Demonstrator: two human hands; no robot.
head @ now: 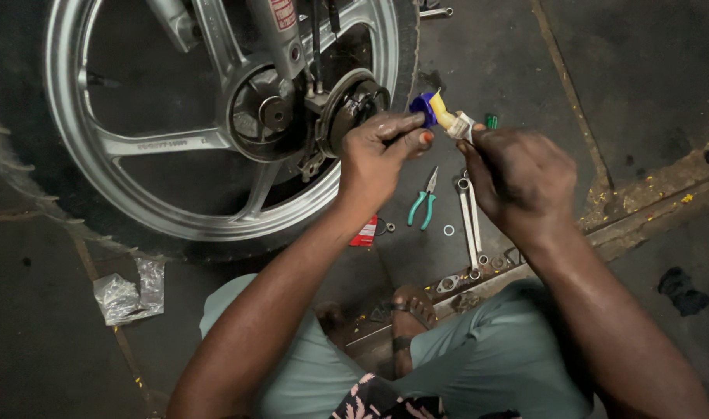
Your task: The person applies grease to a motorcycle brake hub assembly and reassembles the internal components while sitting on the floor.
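Wheel [176, 147] on its side on floor, hub [273, 112] exposed; pliers [423, 203] and spanners [469, 225] lie loose beside it: work judged midway. Small tube [446, 116], blue cap, held above floor between both hands. Left hand [378, 159] pinches cap end; right hand [517, 174] clenched round body. Forearms converge

Small tube [450, 120], yellow nozzle, blue cap [423, 107] at tip, tilted, held between both hands.

Green-handled pliers [422, 208] and spanners [469, 225] on the floor (crumpled clear wrapper [129, 293] further left).
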